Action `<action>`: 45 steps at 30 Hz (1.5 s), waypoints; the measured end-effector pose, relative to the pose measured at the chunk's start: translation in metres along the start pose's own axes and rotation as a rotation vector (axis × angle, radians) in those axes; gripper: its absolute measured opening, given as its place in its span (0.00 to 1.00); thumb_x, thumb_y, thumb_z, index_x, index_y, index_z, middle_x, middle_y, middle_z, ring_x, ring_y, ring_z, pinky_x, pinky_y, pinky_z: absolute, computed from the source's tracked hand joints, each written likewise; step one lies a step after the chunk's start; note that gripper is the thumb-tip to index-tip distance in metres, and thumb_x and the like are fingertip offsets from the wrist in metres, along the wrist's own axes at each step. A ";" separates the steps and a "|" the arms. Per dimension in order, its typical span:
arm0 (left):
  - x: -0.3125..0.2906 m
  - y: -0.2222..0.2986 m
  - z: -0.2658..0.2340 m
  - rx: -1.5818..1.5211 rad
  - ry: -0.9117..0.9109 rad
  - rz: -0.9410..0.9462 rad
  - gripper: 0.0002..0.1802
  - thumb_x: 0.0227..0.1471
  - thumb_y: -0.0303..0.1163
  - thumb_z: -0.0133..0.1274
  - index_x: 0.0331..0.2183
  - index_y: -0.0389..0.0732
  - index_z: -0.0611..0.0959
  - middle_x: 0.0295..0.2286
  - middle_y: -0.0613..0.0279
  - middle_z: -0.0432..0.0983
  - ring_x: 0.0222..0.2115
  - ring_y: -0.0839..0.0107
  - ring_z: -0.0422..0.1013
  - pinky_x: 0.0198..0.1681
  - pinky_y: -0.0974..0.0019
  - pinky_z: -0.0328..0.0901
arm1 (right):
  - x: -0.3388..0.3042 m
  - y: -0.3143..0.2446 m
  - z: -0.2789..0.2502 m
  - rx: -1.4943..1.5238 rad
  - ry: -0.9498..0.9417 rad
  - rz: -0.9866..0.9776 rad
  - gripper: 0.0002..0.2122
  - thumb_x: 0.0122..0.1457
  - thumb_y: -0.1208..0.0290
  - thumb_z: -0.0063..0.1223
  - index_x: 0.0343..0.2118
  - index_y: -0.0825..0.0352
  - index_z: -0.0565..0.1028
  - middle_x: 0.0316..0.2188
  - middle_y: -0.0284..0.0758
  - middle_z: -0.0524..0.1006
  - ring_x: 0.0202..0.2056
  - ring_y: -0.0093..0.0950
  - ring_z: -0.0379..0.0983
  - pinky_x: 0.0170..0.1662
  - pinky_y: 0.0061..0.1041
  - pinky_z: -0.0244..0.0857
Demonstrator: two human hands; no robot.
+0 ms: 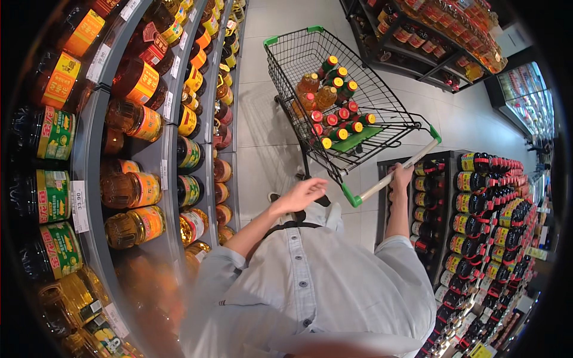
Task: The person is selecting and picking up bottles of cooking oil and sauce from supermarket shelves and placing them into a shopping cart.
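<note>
The wire cart (301,49) holds clustered bottles (326,98) — some red-capped, some yellow-capped.

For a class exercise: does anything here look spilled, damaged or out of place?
Nothing clearly stands out: the bottles stand grouped in the shopping cart, and the right hand grips its handle. The picture's lower left is too blurred to judge.

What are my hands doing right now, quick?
Left hand: open, fingers loosely curled, holding nothing visible.
Right hand: closed around the cart handle.
</note>
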State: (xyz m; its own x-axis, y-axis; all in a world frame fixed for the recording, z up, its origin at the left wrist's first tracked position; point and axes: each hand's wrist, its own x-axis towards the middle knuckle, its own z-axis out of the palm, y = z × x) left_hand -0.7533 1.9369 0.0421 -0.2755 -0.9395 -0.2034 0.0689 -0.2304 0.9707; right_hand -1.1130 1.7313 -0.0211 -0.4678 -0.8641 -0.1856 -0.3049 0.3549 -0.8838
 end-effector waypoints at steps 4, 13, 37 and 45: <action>-0.042 -0.051 -0.051 0.205 0.327 -0.207 0.23 0.58 0.38 0.51 0.52 0.35 0.73 0.41 0.51 0.77 0.42 0.66 0.75 0.48 0.65 0.67 | 0.026 0.015 -0.017 -0.193 0.028 -0.091 0.29 0.50 0.76 0.52 0.56 0.77 0.58 0.34 0.50 0.75 0.25 0.35 0.77 0.29 0.32 0.71; -0.136 -0.132 -0.080 0.211 0.662 -0.416 0.26 0.56 0.41 0.51 0.51 0.33 0.73 0.42 0.45 0.78 0.43 0.57 0.75 0.48 0.62 0.67 | 0.051 0.009 -0.024 -0.501 0.238 -0.174 0.34 0.56 0.54 0.52 0.55 0.80 0.62 0.47 0.62 0.71 0.51 0.54 0.68 0.55 0.40 0.61; -0.037 -0.063 -0.144 0.143 0.822 -0.629 0.23 0.58 0.37 0.51 0.52 0.34 0.73 0.37 0.56 0.77 0.40 0.69 0.73 0.47 0.67 0.65 | 0.111 -0.070 0.416 -0.684 -0.827 -0.720 0.44 0.41 0.64 0.69 0.61 0.71 0.57 0.58 0.49 0.63 0.60 0.44 0.59 0.63 0.36 0.54; -0.023 -0.051 -0.130 -0.111 0.937 -0.856 0.24 0.59 0.37 0.51 0.52 0.33 0.73 0.36 0.57 0.77 0.38 0.72 0.72 0.45 0.69 0.66 | 0.133 -0.081 0.465 -0.491 -1.022 -0.704 0.44 0.36 0.62 0.73 0.60 0.64 0.61 0.58 0.46 0.64 0.59 0.45 0.59 0.62 0.37 0.56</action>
State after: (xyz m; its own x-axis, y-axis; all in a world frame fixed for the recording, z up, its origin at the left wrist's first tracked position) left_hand -0.6260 1.9376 -0.0193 0.5048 -0.2887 -0.8135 0.2975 -0.8265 0.4779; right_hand -0.7646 1.4222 -0.1740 0.6733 -0.7162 -0.1835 -0.5892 -0.3698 -0.7184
